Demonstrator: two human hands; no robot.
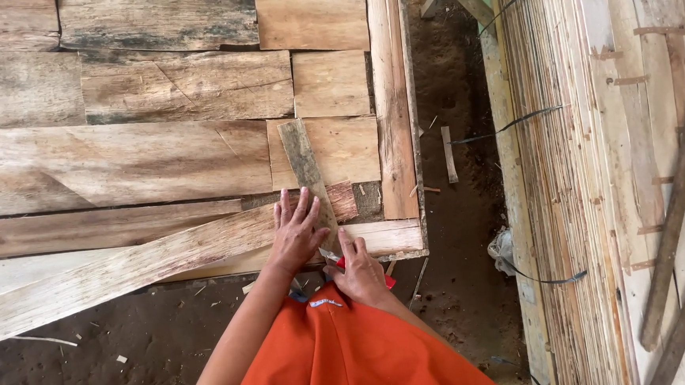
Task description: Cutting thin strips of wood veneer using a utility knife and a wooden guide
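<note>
Narrow wood strip [307,167]: it lies on the layer of thin wood sheets [119,162], running away from your hands. Your left hand [296,233] lies flat and unclenched on its near end, pinning it. Your right hand [359,272], just beside, is closed around a red-handled knife [333,256] with its blade at the strip's near edge. The strip looks light, thin and brittle, likely to split along the grain; press it flat rather than pinching an edge. Right of your hands stands a strapped stack of sheets [565,203]; below them, dirt floor [130,348].
</note>
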